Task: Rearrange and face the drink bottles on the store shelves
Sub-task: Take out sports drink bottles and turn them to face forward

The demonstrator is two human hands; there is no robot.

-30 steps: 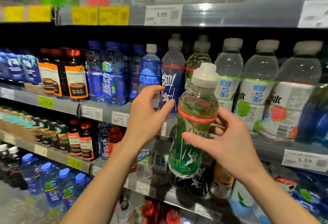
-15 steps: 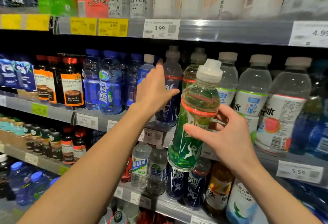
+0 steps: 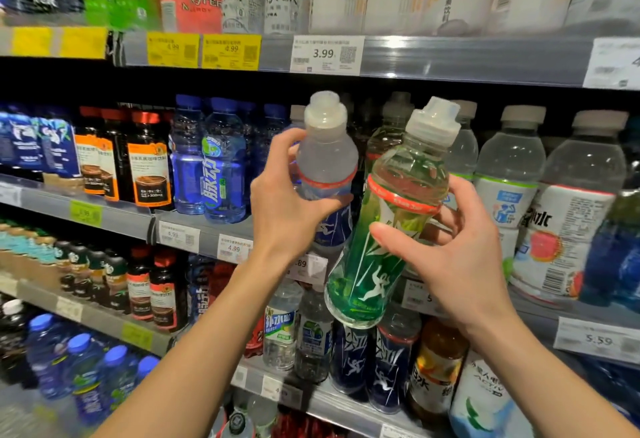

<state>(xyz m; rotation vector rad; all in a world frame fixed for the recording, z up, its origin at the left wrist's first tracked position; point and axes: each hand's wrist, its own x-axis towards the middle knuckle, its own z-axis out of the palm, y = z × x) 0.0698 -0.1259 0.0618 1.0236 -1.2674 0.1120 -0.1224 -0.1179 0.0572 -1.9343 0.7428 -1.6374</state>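
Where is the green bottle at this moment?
The green bottle is at the centre of the head view, tilted, held by the right hand beside the blue bottle in the left hand.

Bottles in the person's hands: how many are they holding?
2. The left hand grips a blue-labelled bottle; the right hand holds a tilted green bottle. Neither hand hides another, as far as shows.

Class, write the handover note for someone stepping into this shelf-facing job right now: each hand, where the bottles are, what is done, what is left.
Left hand: grips the blue-label bottle by its upper body, in front of the middle shelf.
Right hand: holds the green bottle, tilted, off the shelf.
Done: both bottles are in hand.
Left: set each in its row, upright, label facing out.
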